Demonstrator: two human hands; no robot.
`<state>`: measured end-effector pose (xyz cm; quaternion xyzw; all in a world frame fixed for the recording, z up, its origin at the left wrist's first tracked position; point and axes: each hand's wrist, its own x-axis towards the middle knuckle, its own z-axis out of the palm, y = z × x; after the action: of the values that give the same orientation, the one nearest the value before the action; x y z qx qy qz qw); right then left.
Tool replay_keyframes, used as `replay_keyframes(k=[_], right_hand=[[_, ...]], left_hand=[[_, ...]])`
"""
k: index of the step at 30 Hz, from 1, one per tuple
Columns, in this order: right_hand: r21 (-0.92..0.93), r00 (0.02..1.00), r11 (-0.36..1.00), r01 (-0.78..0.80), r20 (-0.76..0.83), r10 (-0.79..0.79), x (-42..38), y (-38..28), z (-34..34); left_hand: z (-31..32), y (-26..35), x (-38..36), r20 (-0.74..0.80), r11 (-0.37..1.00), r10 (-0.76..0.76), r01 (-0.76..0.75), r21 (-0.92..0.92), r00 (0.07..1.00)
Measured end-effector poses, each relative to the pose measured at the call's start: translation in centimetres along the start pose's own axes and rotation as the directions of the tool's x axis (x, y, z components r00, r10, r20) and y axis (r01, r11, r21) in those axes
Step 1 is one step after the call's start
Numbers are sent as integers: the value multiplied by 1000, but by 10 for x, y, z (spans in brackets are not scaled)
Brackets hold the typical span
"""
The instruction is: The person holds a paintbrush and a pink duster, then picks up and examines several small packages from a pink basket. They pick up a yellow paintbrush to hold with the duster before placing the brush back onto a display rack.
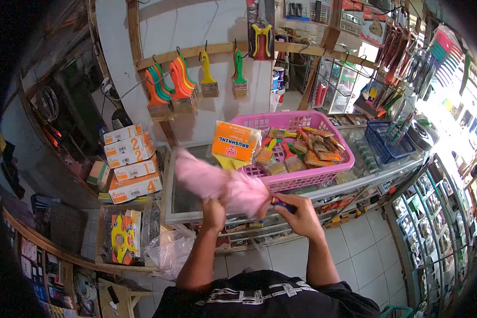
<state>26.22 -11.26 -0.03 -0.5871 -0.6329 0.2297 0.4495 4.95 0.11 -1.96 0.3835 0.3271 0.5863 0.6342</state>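
Observation:
A pink cloth (217,183), blurred by motion, is held in front of the body over the glass counter's front edge. My left hand (213,213) is closed on the cloth's lower side. A tool with a dark blue handle (284,205) is gripped in my right hand (302,216); its far end disappears into the cloth. Just beyond the cloth, a packaged yellow brush with an orange label (234,144) leans on the left end of a pink basket (307,180), which holds several packaged brushes (315,148).
Several brushes (181,77) hang from a wooden rail. White and orange boxes (135,183) are stacked at the left, above a carton (125,238). A blue basket (389,143) sits at the counter's right end. Racks of small goods (434,212) line the right side.

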Motion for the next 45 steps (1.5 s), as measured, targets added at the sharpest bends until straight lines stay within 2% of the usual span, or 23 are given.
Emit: replay_keyframes(k=[1, 2, 3, 4, 5, 6, 7, 10, 11, 14, 17, 19, 23, 24, 27, 28, 29, 31, 32, 35, 36, 39, 45], right_hand=[[29, 993, 998, -48, -104, 51, -1, -2, 3], [62, 973, 994, -91, -206, 102, -1, -4, 8], [98, 940, 987, -130, -303, 154, -3, -5, 11], [89, 928, 994, -56, -362, 85, -4, 6, 17], [50, 962, 999, -17, -271, 30, -6, 9, 12], [16, 984, 1000, 27, -175, -23, -7, 8, 4], [-13, 994, 997, 71, -77, -72, -8, 7, 0], [85, 961, 994, -72, -261, 92, -11, 16, 13], [146, 929, 981, -129, -327, 171, -13, 19, 16], [87, 986, 996, 14, -166, 1, -17, 16, 2], [159, 934, 983, -87, -330, 136, -20, 20, 12], [91, 966, 994, -58, -245, 79, -24, 14, 8], [150, 971, 985, -86, -209, 116, -21, 4, 12], [130, 939, 989, -72, -326, 111, -18, 9, 18], [66, 971, 996, -62, -225, 75, -18, 12, 17], [21, 989, 999, 48, -140, -44, -15, -4, 10], [59, 980, 998, 28, -200, -16, -15, -3, 13], [135, 946, 991, 1, -320, 43, -10, 1, 22], [150, 926, 981, -123, -338, 168, -11, 1, 24], [59, 980, 992, 108, -172, -97, -12, 4, 20], [-28, 997, 998, 49, -51, -50, -11, -8, 12], [30, 942, 998, 57, -331, -43, -12, 5, 20], [279, 940, 960, 35, -334, 63, -24, 22, 26]], left_hand=[[3, -1, 0, -111, 999, -25, 22, -32, 994], [-9, 11, 4, 279, 999, 21, -13, -30, 960], [-11, 12, 5, 300, 999, 22, -8, -47, 954], [-12, 11, 5, 320, 998, 23, -2, -66, 947], [-12, 10, 5, 341, 996, 25, 4, -84, 940], [2, 11, -1, 126, 996, -6, 17, -85, 992], [-1, 8, 0, 141, 994, -8, 24, -108, 990], [-8, 9, 2, 313, 982, -8, 67, -178, 950], [-6, 8, 2, 293, 982, -6, 61, -180, 956], [-4, 2, 3, 255, 978, -14, 66, -198, 967], [-9, 0, 4, 302, 975, -33, 98, -202, 953], [-10, 2, 4, 373, 982, -22, 91, -168, 928], [-4, -5, 1, 101, 982, -56, 73, -173, 993], [-9, 2, 5, 333, 993, -12, 52, -110, 943], [-2, 7, -1, 256, 993, 28, 3, -119, 966], [-11, -6, 3, 213, 993, 34, -9, -116, 977], [-20, -20, 7, 168, 993, 40, -21, -112, 985], [-11, 6, 6, 325, 973, -15, 88, -211, 946], [-7, 13, 3, 334, 987, -9, 61, -146, 943], [-14, -4, 3, 82, 975, -96, 110, -193, 992], [-14, -3, 3, 149, 975, -62, 92, -203, 987], [-15, 4, 8, 344, 970, 44, 43, -241, 938], [-15, 9, 10, 290, 974, 87, -21, -225, 953]])
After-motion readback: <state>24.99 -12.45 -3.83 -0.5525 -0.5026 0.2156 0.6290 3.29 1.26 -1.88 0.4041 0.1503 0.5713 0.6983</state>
